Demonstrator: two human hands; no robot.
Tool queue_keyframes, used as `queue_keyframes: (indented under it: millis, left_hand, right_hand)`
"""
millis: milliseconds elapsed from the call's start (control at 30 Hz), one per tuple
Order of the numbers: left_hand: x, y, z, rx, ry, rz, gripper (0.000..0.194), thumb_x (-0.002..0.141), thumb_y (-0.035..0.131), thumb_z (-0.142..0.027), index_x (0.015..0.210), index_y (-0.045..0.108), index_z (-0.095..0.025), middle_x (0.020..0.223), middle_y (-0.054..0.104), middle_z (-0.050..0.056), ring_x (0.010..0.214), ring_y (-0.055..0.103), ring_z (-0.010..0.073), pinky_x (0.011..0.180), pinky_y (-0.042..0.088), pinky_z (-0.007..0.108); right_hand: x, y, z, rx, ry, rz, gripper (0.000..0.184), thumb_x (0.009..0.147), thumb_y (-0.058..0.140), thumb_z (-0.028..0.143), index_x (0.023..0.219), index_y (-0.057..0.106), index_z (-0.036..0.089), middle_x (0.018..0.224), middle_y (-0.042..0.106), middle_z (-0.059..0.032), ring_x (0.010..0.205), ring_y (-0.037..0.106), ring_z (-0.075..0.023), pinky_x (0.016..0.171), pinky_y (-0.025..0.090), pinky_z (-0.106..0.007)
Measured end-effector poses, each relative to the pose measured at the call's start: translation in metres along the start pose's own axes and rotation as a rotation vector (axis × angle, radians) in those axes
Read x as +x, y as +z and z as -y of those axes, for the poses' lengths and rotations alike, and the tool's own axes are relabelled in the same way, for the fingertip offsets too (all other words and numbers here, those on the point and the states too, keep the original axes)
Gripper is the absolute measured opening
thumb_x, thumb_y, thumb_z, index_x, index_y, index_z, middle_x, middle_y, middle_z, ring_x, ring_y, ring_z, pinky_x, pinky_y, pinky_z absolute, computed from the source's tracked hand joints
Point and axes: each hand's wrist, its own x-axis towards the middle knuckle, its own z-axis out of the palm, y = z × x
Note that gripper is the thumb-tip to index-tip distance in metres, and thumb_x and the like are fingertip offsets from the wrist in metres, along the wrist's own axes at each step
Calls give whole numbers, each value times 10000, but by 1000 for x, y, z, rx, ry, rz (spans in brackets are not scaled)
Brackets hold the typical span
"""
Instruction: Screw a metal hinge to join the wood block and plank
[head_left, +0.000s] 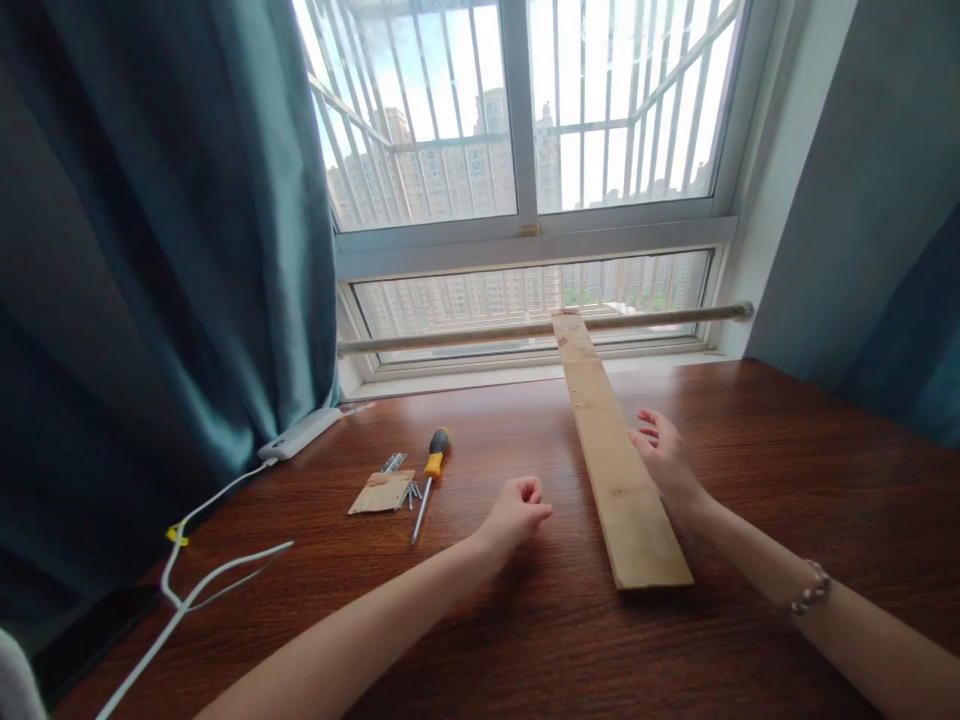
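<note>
A long, pale wooden board [619, 460] lies on the brown table, its far end reaching the metal rail at the window. My right hand [664, 455] is at the board's right edge, fingers loosely bent and apart, gripping nothing; whether the thumb touches the edge I cannot tell. Left of the board, apart from it, my left hand [517, 515] rests with its fingers curled in and nothing visible in them. Farther left lies a screwdriver [433, 465] with a black and yellow handle. Beside it are several screws [412, 494], a small cardboard piece [382, 492] and a metal hinge-like part [394, 462].
A white power strip [300, 434] lies by the dark blue curtain [247, 200] on the left, and its white cable [176, 615] runs toward the near left. The metal rail [465, 338] crosses before the barred window. A wall [847, 220] stands at the right.
</note>
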Motion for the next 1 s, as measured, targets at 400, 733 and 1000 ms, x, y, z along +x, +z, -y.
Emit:
queue_keyframes:
  millis: [400,733,1000]
  left_hand:
    - [-37,-17,13,794,575,155,313,793,464,-174,527,299,-192,483,313,-52,457,262,76,467,193,232]
    - [-69,-14,19,1395,1167,427,270,862,386,-136,622,497,-192,514,525,0,404,414,106,363,217,277]
    - [-68,-18,27,1375,1413,286,278,858,376,-144,588,426,-189,430,419,-38,324,372,94,319,178,266]
  right_hand:
    - [-115,15,64,-570,-1140,710,296,888,421,225,610,514,184,542,539,-13,488,477,-144,447,266,-307]
    - [-155,38,36,-523,-1232,763,350,850,478,231,504,458,184,443,499,26,351,392,-103,346,69,-306]
    - [-162,44,9,-356,-1143,768,415,935,291,201,556,457,176,472,510,23,350,393,-83,350,143,-271]
